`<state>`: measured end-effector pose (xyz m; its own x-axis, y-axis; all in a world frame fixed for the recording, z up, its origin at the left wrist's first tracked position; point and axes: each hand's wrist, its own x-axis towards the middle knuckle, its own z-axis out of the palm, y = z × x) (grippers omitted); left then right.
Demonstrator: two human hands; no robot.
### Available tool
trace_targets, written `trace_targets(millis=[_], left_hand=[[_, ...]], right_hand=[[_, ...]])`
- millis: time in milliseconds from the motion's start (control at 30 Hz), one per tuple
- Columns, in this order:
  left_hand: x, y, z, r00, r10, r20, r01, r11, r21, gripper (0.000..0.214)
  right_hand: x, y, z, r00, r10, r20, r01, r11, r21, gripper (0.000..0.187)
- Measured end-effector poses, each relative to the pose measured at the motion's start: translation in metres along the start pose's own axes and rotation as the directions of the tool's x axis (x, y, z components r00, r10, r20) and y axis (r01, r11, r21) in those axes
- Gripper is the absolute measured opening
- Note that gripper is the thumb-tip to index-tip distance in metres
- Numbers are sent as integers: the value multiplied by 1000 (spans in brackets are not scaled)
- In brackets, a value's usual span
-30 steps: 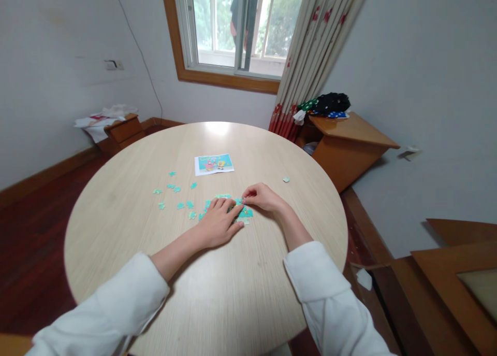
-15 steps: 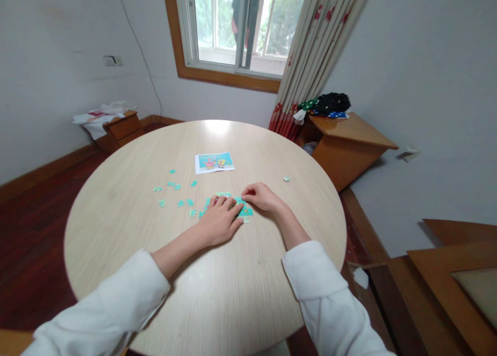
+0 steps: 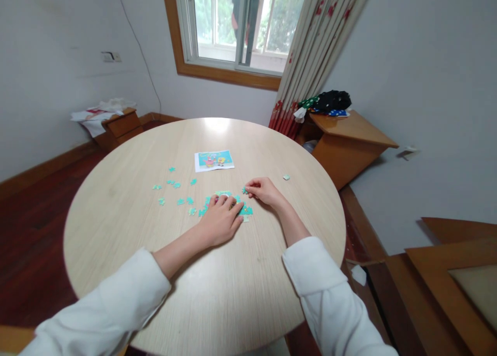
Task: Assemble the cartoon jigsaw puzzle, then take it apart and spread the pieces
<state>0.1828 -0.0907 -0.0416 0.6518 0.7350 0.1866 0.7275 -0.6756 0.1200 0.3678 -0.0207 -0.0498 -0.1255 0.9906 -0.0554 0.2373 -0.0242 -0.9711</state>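
A partly joined teal jigsaw point(image 3: 245, 210) lies near the middle of the round pale wooden table point(image 3: 116, 200). My left hand point(image 3: 220, 221) lies flat on it with fingers stretched out, covering most of it. My right hand point(image 3: 264, 191) is just beyond the jigsaw's right end, fingertips pinched on a small teal puzzle piece point(image 3: 245, 190). Several loose teal pieces point(image 3: 176, 186) are scattered to the left of the hands. A printed reference picture point(image 3: 214, 159) lies farther back.
One stray puzzle piece point(image 3: 286, 177) sits toward the table's right edge. A wooden cabinet point(image 3: 345, 138) with dark clothes stands at the right by a curtain point(image 3: 310, 50). A low cabinet with papers point(image 3: 112, 120) is at the left wall. Behind is a window point(image 3: 236, 24).
My right hand has lifted slightly off the jigsaw's right end with a piece pinched in its fingertips. My left hand stays flat on the jigsaw.
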Motion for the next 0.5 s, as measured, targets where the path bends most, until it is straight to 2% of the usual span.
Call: trace_targets(millis=[167, 300, 400, 500], left_hand=[[1, -4, -2, 1000, 15, -16, -15, 1000, -8, 39], [4, -8, -4, 999, 14, -36, -15, 999, -45, 37], [6, -13, -4, 994, -2, -110, -9, 994, -105, 31], [8, -22, -4, 973, -81, -216, 47, 986, -161, 21]], right_hand=[[2, 1, 2, 1000, 2, -14, -1, 995, 101, 12], [0, -2, 6, 1000, -11, 25, 6, 984, 179, 17], [-4, -6, 8, 998, -12, 54, -2, 970, 243, 22], [-8, -10, 11, 998, 18, 66, -35, 961, 276, 24]])
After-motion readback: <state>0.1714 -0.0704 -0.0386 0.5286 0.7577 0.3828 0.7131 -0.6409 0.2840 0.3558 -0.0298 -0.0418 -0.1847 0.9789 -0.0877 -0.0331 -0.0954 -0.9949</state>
